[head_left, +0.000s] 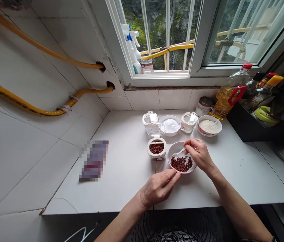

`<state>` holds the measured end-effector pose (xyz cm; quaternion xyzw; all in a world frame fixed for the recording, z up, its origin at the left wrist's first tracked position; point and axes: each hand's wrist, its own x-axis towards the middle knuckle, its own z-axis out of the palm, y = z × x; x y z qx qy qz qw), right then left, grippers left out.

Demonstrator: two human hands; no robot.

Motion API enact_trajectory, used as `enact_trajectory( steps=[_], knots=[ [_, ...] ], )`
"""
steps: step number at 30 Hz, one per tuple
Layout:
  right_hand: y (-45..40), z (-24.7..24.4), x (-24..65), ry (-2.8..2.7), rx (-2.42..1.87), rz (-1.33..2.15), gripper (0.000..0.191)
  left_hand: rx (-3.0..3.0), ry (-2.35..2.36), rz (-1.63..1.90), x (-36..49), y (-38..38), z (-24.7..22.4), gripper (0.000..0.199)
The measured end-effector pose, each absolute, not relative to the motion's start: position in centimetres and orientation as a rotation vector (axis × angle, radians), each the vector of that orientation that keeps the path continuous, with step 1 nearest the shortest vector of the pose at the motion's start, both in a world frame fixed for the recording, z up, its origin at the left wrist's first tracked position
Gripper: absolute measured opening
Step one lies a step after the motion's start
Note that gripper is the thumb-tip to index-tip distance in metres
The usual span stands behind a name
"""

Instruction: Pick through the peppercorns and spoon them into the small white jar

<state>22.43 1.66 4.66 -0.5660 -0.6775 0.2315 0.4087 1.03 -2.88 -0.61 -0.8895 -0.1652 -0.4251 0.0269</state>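
A white bowl (pixel 170 155) with a pink rim holds a heap of reddish-brown peppercorn-like grains (pixel 181 164). My right hand (pixel 199 155) pinches the handle of a small white spoon (pixel 178 153), whose head is inside the bowl above the grains. At the bowl's front left rim, my left hand (pixel 159 188) grips the edge between thumb and fingers. Just left of the bowl stands a small white jar (pixel 156 155) with its clear lid flipped up, filled with the same kind of grains.
Behind are a bowl of white crystals (pixel 170 125), two clear-lidded jars (pixel 150 118) (pixel 189 121) and a flowered bowl of pale powder (pixel 209 126). An oil bottle (pixel 224 97) and a black bottle box (pixel 242 124) stand at the right. A blurred packet (pixel 93 161) lies left.
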Motion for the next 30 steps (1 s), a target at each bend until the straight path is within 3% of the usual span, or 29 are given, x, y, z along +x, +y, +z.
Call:
enact_trajectory(
  steps=[15, 30],
  knots=[
    [1.64, 4.20, 22.18, -1.795, -1.433, 0.549, 0.018, -2.732, -0.504, -1.310, 1.11, -2.91, -0.52, 0.035],
    [1.45, 4.65, 22.15, -1.866, -1.320, 0.706, 0.019, -2.762, -0.514, -1.301, 0.98, -2.88, -0.82, 0.047]
  ],
)
